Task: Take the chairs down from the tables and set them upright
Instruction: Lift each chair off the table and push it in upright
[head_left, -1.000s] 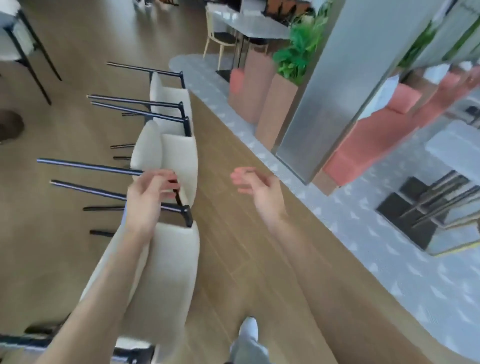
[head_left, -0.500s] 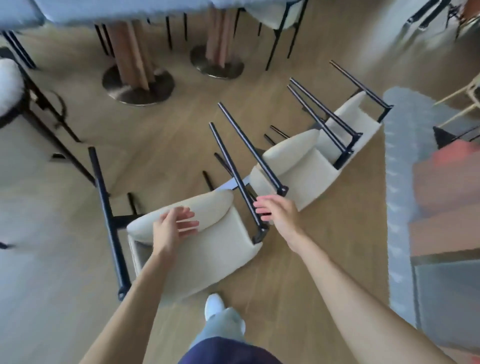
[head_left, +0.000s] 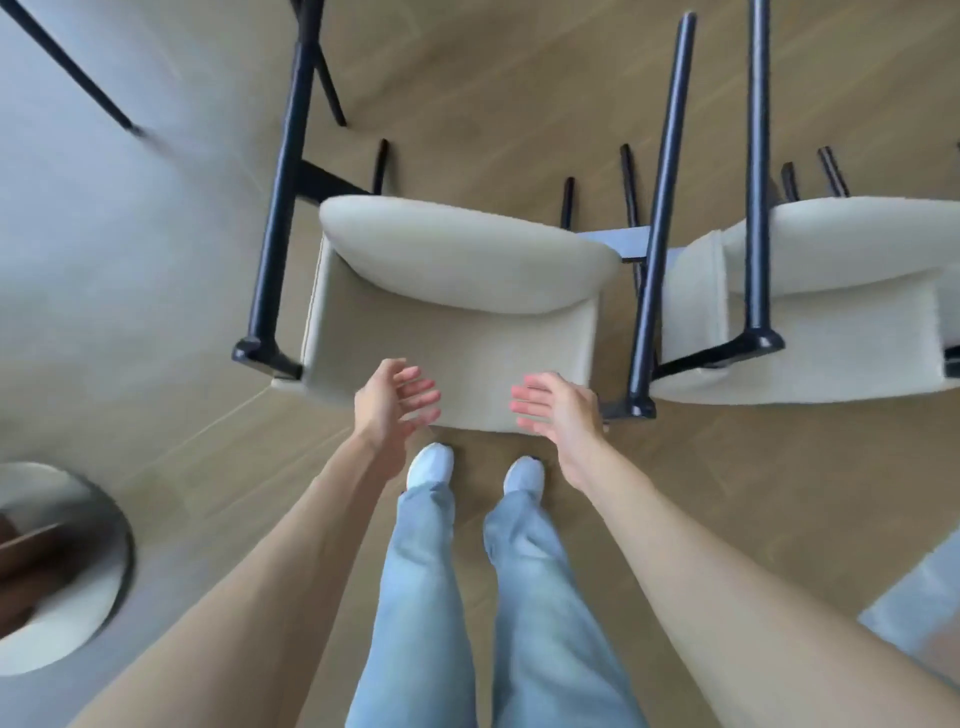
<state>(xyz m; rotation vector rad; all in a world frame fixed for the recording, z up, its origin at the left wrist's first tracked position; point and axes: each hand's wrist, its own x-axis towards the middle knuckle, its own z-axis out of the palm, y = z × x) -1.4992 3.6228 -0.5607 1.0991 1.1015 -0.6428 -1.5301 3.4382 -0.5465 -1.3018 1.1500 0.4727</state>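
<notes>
A cream upholstered chair with black legs lies tipped over on the wooden floor just beyond my feet, its long legs pointing away from me. A second, matching chair lies the same way beside it on the right. My left hand and my right hand hover over the near edge of the first chair, palms facing each other and fingers relaxed. Neither hand holds anything or touches the chair.
A round metal table base stands at the lower left. Thin black legs of other furniture cross the upper left. A grey rug edge shows at the lower right. My white shoes stand right against the near chair.
My left hand has come off the chair's backrest and my right hand off its black leg. Both now hover open, and I look straight down at the chair.
</notes>
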